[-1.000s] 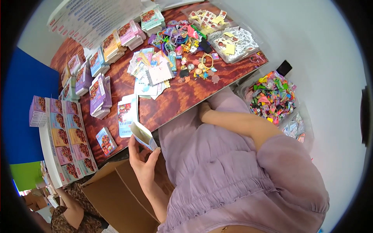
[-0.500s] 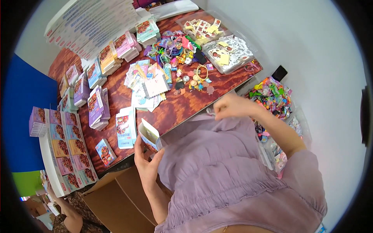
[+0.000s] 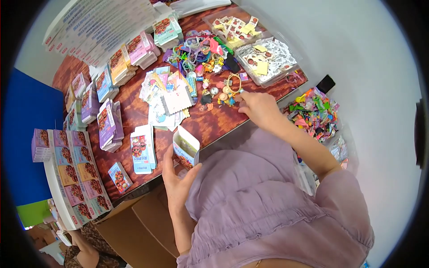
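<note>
Left hand is clamping the open box at the counter edge, about 7 o'clock from the charms. Right hand is reaching into the charms, fingers pinching together; whether anything is caught, cannot tell. Risks: the box is tilting and could spill; the hand could be scattering charms off the edge.

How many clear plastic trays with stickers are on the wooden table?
2. One clear tray sits at the table's far right corner; the other clear tray lies just behind it, nearer the far edge. More may be hidden beyond the picture's rim.
</note>
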Demonstrator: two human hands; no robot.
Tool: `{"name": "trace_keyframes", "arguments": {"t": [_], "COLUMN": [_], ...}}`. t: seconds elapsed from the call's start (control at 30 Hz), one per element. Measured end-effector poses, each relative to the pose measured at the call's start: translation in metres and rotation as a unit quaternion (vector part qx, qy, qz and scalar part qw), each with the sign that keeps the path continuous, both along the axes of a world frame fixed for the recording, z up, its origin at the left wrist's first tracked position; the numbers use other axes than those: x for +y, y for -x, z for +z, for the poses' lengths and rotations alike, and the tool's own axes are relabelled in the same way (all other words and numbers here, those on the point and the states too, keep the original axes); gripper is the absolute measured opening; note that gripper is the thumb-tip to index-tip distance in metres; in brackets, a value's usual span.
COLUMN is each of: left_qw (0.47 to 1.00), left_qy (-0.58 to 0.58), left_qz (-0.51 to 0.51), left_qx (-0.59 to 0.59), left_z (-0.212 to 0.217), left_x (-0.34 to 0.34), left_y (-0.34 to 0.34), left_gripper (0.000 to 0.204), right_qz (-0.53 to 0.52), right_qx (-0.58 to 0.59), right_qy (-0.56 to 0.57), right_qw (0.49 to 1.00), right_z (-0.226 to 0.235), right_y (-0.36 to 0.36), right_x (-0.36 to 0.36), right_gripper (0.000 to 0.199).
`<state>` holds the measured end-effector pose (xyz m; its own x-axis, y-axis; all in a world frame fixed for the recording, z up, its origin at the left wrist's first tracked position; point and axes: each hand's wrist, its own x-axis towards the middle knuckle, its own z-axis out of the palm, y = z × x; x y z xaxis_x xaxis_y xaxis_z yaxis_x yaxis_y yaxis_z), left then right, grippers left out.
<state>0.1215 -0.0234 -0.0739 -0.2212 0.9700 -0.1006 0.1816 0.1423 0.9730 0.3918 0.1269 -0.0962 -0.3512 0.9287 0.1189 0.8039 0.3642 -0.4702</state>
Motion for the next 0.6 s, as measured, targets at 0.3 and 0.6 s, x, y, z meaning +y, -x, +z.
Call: {"name": "trace_keyframes", "arguments": {"t": [0.3,0.6], "left_qw": [0.994,0.988], "left_qy": [-0.003,-0.039], "left_qz": [-0.064,-0.078], "left_qx": [0.085,0.127], "left_z": [0.006,-0.001], "left_x": [0.041,0.053], "left_y": [-0.015,-0.028], "left_gripper": [0.081,0.080], "right_qz": [-0.047,-0.031], "right_qx": [0.068,-0.008], "right_qy": [0.090,0.084], "right_qw": [0.993,0.996], "right_z": [-0.006,-0.007], "right_y": [-0.009,-0.018], "right_x": [0.007,0.013], "right_gripper": [0.031,0.032]}}
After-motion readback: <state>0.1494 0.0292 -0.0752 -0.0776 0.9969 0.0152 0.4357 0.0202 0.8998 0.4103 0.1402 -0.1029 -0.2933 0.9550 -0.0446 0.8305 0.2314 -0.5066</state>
